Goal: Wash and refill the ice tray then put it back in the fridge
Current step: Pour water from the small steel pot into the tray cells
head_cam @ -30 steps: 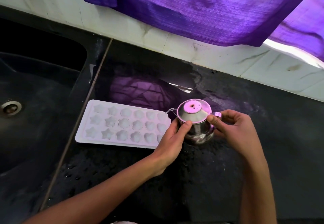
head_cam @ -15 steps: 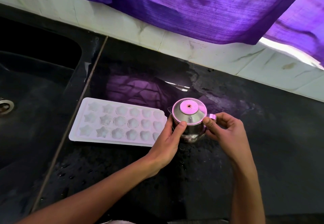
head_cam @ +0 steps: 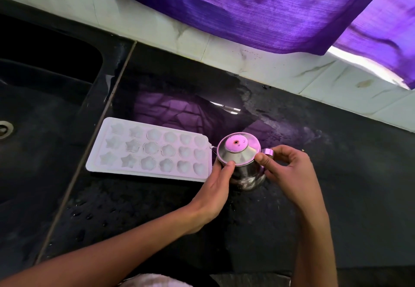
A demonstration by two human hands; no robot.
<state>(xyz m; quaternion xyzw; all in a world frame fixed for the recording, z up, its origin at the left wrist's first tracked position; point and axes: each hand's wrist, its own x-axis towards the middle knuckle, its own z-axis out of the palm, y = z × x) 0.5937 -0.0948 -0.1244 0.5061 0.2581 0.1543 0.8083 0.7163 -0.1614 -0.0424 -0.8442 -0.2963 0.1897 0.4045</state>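
Steadying the lidded steel pot point(head_cam: 241, 165) with both hands, left hand point(head_cam: 216, 182) and right hand point(head_cam: 289, 170) curled onto it, I judge refilling next: lift and tip toward the ice tray point(head_cam: 150, 150) beside it on the counter point(head_cam: 336, 174).

A single head-worn camera looked forward and steeply down on the black worktop point(head_cam: 336, 174) from close above, its wide lens bending the edges. The ice tray point(head_cam: 148, 149) sat near mid-frame; left of it the sink point(head_cam: 45, 107) filled the frame's side, beyond it the tiled wall point(head_cam: 224, 46) and purple curtain point(head_cam: 258, 5) closed the top. Both forearms entered from the bottom edge.
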